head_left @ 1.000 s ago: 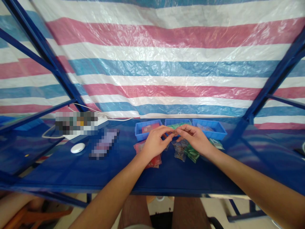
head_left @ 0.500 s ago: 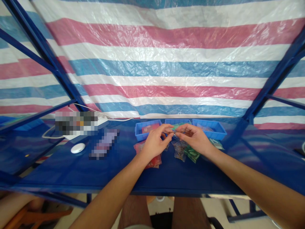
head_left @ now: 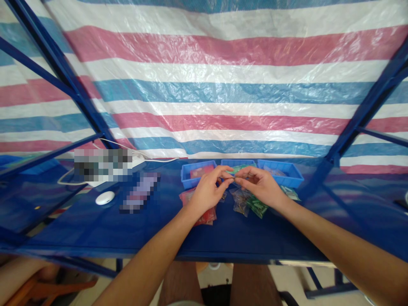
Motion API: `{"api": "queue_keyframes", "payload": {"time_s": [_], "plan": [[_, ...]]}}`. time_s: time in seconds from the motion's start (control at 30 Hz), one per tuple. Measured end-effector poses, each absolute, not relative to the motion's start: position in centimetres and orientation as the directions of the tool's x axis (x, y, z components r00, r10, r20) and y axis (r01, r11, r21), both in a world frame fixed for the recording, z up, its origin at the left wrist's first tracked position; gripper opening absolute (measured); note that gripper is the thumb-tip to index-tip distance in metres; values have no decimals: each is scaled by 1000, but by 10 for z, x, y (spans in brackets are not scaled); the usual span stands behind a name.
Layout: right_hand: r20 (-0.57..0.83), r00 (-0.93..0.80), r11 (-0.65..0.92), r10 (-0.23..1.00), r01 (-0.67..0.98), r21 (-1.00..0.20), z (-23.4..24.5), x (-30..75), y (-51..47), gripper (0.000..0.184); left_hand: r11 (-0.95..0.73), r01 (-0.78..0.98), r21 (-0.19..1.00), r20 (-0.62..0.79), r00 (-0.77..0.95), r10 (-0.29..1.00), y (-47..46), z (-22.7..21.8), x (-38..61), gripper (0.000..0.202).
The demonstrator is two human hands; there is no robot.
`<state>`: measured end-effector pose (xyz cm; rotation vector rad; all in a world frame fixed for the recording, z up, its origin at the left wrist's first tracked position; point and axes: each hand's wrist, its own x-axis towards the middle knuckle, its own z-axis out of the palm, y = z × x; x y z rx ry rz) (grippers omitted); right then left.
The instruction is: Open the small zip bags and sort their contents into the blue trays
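Observation:
My left hand and my right hand meet above the blue table, fingertips pinched together on a small item between them that is too small to name. Below the hands lie red packets, clear packets and green packets. Behind them stand three blue trays: the left tray holds red packets, the middle tray green ones, the right tray clear ones.
A white round object and a white cable lie at the left of the table. Blue frame bars rise on both sides. A striped tarpaulin hangs behind. My bare knees show under the table edge.
Both hands stay pinched together over the packets; the fingers shift only slightly.

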<state>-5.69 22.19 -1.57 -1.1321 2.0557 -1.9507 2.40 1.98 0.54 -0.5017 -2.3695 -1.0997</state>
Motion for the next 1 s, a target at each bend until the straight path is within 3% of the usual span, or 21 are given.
{"api": "queue_keyframes", "payload": {"time_s": [0.4,0.57,0.7,0.8,0.9,1.0], "plan": [[404,-712,-87,-575,-438,-895,-14,-56,223,29,610,488,625,551,-828,98,19,3,24,33],[489,-729,10,-480,-562,-827,-13,-60,225,27,663,514,545,604,-788,114,18,6,24,36],[626,-695,259,-353,-716,-648,-2,-70,240,23,717,492,494,632,-769,92,15,7,24,33],[697,-613,477,-371,-770,-424,3,-85,255,23,743,483,463,641,-761,95,13,7,23,32],[703,-601,711,-380,-676,-193,1,-100,269,26,763,472,441,637,-764,104,11,6,22,28],[664,-621,811,-416,-584,-38,-6,-112,278,33,776,459,432,604,-786,129,6,5,21,26]]}}
